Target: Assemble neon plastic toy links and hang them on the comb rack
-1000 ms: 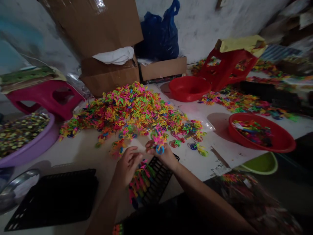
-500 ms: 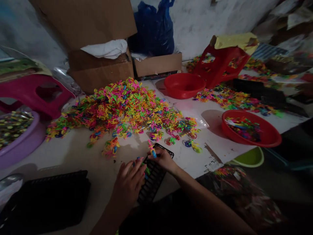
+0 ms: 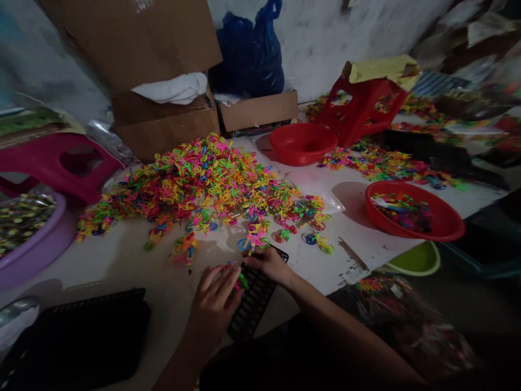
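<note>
In the head view, a black slotted tray [image 3: 252, 307] lies at a slant on the table before me. Small plastic toy bikes stand in its left part, mostly covered by my hand; one green piece [image 3: 243, 281] shows. My left hand [image 3: 215, 298] rests over them, fingers stretched out. At the tray's far end my right hand [image 3: 269, 265] pinches a toy bike [image 3: 246, 244] with a blue wheel and pink parts. Just beyond is a big heap of bright toy bikes [image 3: 211, 179], with loose ones scattered at its near edge.
Red basins stand at the back [image 3: 303, 144] and right [image 3: 443, 220]; the right one holds coloured pieces. Left are a purple tub [image 3: 61, 222] of small parts and a black tray stack [image 3: 81, 336]. Cardboard boxes [image 3: 171, 122], a blue bag [image 3: 248, 60] and a red stool [image 3: 358, 108] stand behind.
My left hand has gone down onto the toy bikes in the tray. My right hand has lowered to the tray's far end, and the toy bike in it has turned.
</note>
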`<state>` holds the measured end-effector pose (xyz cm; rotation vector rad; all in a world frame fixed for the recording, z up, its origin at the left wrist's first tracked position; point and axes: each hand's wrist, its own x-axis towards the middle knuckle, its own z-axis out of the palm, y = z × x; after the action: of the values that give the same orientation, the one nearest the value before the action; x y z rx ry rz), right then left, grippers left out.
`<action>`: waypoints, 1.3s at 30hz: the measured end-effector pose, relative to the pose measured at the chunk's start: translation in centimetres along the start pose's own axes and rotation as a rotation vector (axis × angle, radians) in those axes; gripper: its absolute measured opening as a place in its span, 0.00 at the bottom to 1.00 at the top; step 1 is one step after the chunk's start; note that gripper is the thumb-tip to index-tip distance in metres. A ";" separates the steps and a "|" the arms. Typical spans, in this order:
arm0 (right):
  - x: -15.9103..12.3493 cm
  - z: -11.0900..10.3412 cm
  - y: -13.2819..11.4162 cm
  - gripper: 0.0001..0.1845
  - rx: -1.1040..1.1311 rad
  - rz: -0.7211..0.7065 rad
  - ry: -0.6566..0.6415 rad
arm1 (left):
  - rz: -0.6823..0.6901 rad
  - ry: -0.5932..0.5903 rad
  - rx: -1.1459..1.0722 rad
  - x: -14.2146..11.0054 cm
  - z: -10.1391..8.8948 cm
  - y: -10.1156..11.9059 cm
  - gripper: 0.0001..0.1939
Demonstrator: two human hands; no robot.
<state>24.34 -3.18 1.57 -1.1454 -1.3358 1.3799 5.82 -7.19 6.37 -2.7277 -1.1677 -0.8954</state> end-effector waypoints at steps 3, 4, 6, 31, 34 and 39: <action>-0.1 -0.1 0.1 0.15 -0.077 -0.020 0.004 | -0.001 -0.010 -0.048 -0.1 0.4 -0.1 0.15; 0.0 -0.1 0.2 0.13 -0.145 -0.043 0.018 | 0.001 -0.012 -0.061 -0.2 0.5 -0.1 0.15; 0.2 -0.1 0.6 0.07 -0.318 -0.106 0.019 | -0.003 -0.019 -0.077 -0.3 0.6 -0.1 0.15; 2.6 -0.3 2.6 0.04 -0.876 -0.593 -0.318 | -0.036 -0.074 0.146 0.0 -0.3 0.8 0.22; 2.3 -0.2 2.6 0.06 -0.779 -0.645 -0.337 | -0.062 -0.084 0.160 0.6 0.4 1.0 0.18; 2.0 0.1 2.9 0.06 -0.822 -0.629 -0.313 | -0.070 -0.105 0.151 0.8 1.0 0.8 0.16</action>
<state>23.93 -1.37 -1.44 -0.8642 -2.3602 0.5448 7.27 -7.00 6.08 -2.6554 -1.2982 -0.6479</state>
